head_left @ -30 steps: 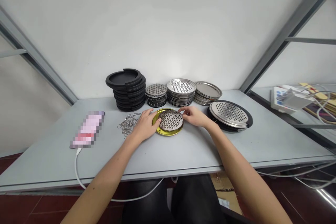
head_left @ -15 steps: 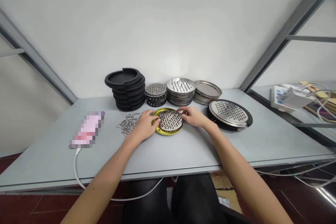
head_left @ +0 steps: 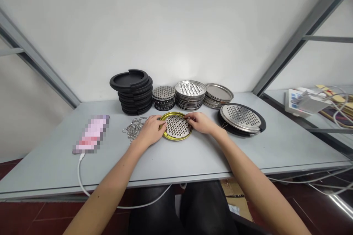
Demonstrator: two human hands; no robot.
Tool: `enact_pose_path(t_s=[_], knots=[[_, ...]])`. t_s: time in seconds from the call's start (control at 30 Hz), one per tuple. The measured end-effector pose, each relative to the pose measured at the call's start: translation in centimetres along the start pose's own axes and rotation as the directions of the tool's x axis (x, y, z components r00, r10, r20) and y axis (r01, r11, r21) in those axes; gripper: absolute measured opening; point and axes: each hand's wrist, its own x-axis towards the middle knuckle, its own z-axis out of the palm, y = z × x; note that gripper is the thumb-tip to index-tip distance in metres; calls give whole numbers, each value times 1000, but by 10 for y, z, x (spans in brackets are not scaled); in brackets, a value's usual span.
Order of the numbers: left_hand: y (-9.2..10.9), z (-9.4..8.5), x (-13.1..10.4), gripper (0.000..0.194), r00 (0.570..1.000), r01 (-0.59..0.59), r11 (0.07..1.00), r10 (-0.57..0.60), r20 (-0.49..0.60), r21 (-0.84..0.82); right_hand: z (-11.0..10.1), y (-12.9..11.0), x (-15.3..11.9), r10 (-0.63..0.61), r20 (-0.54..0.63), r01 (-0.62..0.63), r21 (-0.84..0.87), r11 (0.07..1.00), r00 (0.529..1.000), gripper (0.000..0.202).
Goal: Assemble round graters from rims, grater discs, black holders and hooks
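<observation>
The perforated metal disc (head_left: 178,126) lies inside the yellow round dish (head_left: 176,139), which rests on the grey desk (head_left: 182,163) in front of me. My left hand (head_left: 150,131) is at the left side of the dish, fingers curved, with the thumb set apart from the forefinger and its tip at the disc's left edge. My right hand (head_left: 203,123) is at the opposite side, with thumb and forefinger close together at the disc's upper right edge; I cannot tell whether they pinch it. A pile of metal hooks (head_left: 134,128) lies just beside my left hand. Along the wall, from left to right, stand the black ring stack (head_left: 135,99), the small grater stack (head_left: 164,92), the large grater stack (head_left: 190,90) and the plain plate stack (head_left: 219,92). The black-rimmed grater assembly (head_left: 242,116) rests right of my right hand. At far left lies a phone (head_left: 92,132), its screen pixelated, with a white cable (head_left: 79,176) attached at its near end.
</observation>
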Motion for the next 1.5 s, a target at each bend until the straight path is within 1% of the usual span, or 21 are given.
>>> enact_pose_path(t_s=[0.13, 0.23, 0.33, 0.43, 0.5, 0.57, 0.63, 0.7, 0.93, 1.1, 1.3, 1.4, 1.5], knots=[[1, -2, -1, 33, 1000, 8, 1000, -8, 19, 8, 6, -3, 1, -38, -63, 36, -41, 999, 997, 36], [1, -2, -1, 33, 1000, 4, 1000, -5, 20, 17, 7, -5, 0, -62, -74, 59, -39, 998, 995, 33], [0, -1, -1, 32, 1000, -7, 1000, 6, 18, 19, 6, -7, -1, -68, -110, 66, -25, 998, 992, 34], [-2, -1, 0, 32, 1000, -2, 1000, 2, 15, 21, 4, -9, -2, -149, -139, 147, -26, 989, 979, 44], [-3, 0, 0, 32, 1000, 10, 1000, -10, 13, 19, 5, -10, -2, -218, -129, 217, -21, 976, 967, 55], [-4, 1, 0, 32, 1000, 14, 1000, -14, 15, 17, 7, -10, -2, -249, -99, 250, -8, 968, 963, 68], [-5, 2, 0, 33, 1000, 12, 1000, -13, 17, 18, 10, -10, -2, -257, -68, 258, 8, 966, 964, 79], [-5, 2, 1, 33, 1000, 11, 1000, -11, 20, 21, 13, -10, -1, -257, -49, 259, 27, 966, 965, 85], [-5, 1, 2, 33, 999, 11, 1000, -12, 30, 20, 13, -12, -1, -233, -33, 235, 77, 969, 972, 87], [-6, 2, 3, 32, 1000, 17, 1000, -17, 25, 7, 18, -9, 2, -212, -42, 214, 51, 975, 976, 95], [-5, 2, 2, 33, 999, 27, 1000, -27, 31, 15, 21, -8, 5, -222, -55, 223, 14, 975, 974, 93], [-3, 1, 2, 33, 999, 31, 999, -31, 17, 7, 21, -7, 6, -240, -64, 240, -8, 971, 969, 93], [-2, 0, 1, 32, 1000, 26, 1000, -26, 16, -9, 22, -5, 7, -241, -52, 240, -24, 970, 969, 93]])
